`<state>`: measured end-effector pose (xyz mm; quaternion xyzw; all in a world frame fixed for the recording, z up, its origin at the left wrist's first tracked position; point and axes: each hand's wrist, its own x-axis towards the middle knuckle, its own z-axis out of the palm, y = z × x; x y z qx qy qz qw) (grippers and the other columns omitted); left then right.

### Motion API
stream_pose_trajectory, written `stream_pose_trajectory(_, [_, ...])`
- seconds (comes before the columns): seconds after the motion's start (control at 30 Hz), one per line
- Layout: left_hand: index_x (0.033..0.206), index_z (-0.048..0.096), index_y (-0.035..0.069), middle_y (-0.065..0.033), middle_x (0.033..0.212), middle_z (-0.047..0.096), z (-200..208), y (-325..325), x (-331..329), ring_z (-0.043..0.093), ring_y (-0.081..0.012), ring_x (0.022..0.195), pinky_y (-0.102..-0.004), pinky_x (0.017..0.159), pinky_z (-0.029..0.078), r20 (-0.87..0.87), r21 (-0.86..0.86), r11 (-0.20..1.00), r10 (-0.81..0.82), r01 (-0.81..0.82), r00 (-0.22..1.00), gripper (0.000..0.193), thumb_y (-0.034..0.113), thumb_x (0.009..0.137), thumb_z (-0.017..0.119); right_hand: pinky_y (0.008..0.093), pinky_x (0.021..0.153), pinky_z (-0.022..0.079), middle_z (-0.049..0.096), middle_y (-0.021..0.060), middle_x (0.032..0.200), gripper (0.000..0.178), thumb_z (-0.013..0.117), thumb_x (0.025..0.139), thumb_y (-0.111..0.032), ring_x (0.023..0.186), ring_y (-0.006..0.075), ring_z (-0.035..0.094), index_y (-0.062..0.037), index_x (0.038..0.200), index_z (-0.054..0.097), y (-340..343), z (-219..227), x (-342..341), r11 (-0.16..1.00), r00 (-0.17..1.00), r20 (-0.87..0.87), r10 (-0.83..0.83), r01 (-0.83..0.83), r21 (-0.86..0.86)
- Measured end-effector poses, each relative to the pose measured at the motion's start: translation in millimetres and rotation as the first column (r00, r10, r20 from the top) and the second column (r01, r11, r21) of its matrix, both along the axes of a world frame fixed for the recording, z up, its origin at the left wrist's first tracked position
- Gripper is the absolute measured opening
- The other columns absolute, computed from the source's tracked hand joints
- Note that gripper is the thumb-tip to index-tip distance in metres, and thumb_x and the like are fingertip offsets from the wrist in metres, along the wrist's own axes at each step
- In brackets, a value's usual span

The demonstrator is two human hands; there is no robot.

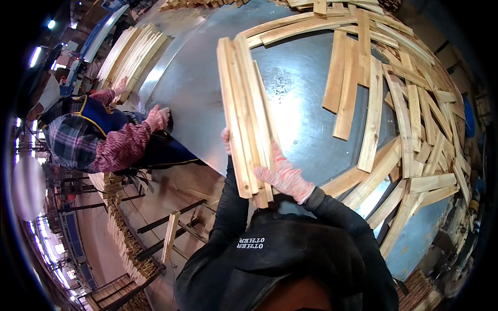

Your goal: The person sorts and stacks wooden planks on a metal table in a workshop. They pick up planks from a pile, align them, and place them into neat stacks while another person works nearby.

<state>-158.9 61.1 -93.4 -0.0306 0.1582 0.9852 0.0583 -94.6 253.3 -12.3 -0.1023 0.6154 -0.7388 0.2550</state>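
Observation:
Between my two gloved hands is a bundle of long, pale wooden slats (244, 114), its near end close to my chest and its far end over the metal table (197, 93). My left hand (226, 140) grips the bundle's left side; most of its fingers are hidden behind the wood. On the right side, my right hand (286, 175) wraps round the slats near their lower end, fingers lying across the front. The slat ends are uneven, and one slat leans slightly apart at the right.
Loose slats (371, 114) lie spread and crossed over the table's right side. At the left, a co-worker (98, 132) in patterned gloves and sleeves stands beside a neat slat pile (129, 57). Below, a long row of stacked wood (122, 233) stands by dark metal bars.

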Motion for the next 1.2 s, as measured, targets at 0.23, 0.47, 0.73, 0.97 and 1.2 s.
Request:
stream_pose_trajectory(0.23, [0.140,0.048,0.005,-0.0179,0.128,0.061,-74.1,-145.9,35.0,0.060,-0.0337,0.113,-0.0450,0.099,0.050,0.219,-0.312,0.950,0.082,-0.010,0.972,0.062,0.049,0.096,0.051,0.0327,0.117,0.024,0.024,0.0241,0.156,0.108,0.072,0.083,-0.046,0.145,0.0331,0.025,0.0051,0.153,0.007,-86.6,4.9,-1.2,0.846,0.963,0.122,0.241,-0.270,0.460])
stream_pose_trajectory(0.47, [0.151,0.019,-0.003,-0.0285,0.144,0.043,46.8,-95.8,0.3,0.051,-0.0388,0.128,-0.0450,0.105,0.039,0.520,-0.465,-0.581,0.431,0.668,0.737,0.113,0.075,0.077,0.054,0.0399,0.110,0.036,0.033,0.0219,0.153,0.086,0.064,0.083,-0.035,0.137,0.0374,0.039,-0.0008,0.151,0.025,-111.6,-27.0,-34.5,0.685,0.859,0.104,0.502,-0.468,0.559])
stream_pose_trajectory(0.73, [0.150,0.017,-0.001,-0.0300,0.136,0.044,35.5,-63.8,13.7,0.050,-0.0413,0.123,-0.0498,0.101,0.044,0.105,-0.272,-0.887,0.358,0.373,0.928,0.112,0.049,0.070,0.076,0.0441,0.113,0.030,0.037,0.0230,0.148,0.099,0.073,0.075,-0.042,0.135,0.0385,0.039,-0.0007,0.151,0.024,-25.0,-59.1,-7.4,0.263,0.970,-0.167,0.180,0.116,0.958])
stream_pose_trajectory(0.97, [0.135,0.049,0.000,-0.0175,0.121,0.058,12.0,41.7,65.9,0.057,-0.0286,0.115,-0.0445,0.095,0.052,0.462,-0.521,0.750,-0.155,0.408,0.873,0.054,0.029,0.093,0.066,0.0342,0.100,0.046,0.063,0.0213,0.123,0.059,0.068,0.086,-0.028,0.116,0.0351,0.058,0.0043,0.133,0.052,60.5,-67.9,6.3,0.997,0.928,0.365,-0.075,0.083,-0.005])
stream_pose_trajectory(1.2, [0.127,0.053,-0.004,-0.0115,0.105,0.064,5.3,143.3,78.9,0.065,-0.0223,0.089,-0.0341,0.074,0.057,0.543,-0.433,0.680,-0.328,0.592,0.773,0.042,-0.002,0.085,0.052,0.0523,0.117,0.020,0.031,0.0230,0.153,0.102,0.069,0.077,-0.058,0.142,0.0384,0.029,-0.0070,0.153,0.024,211.3,-63.4,98.0,-0.228,0.945,-0.287,-0.159,0.248,0.942])
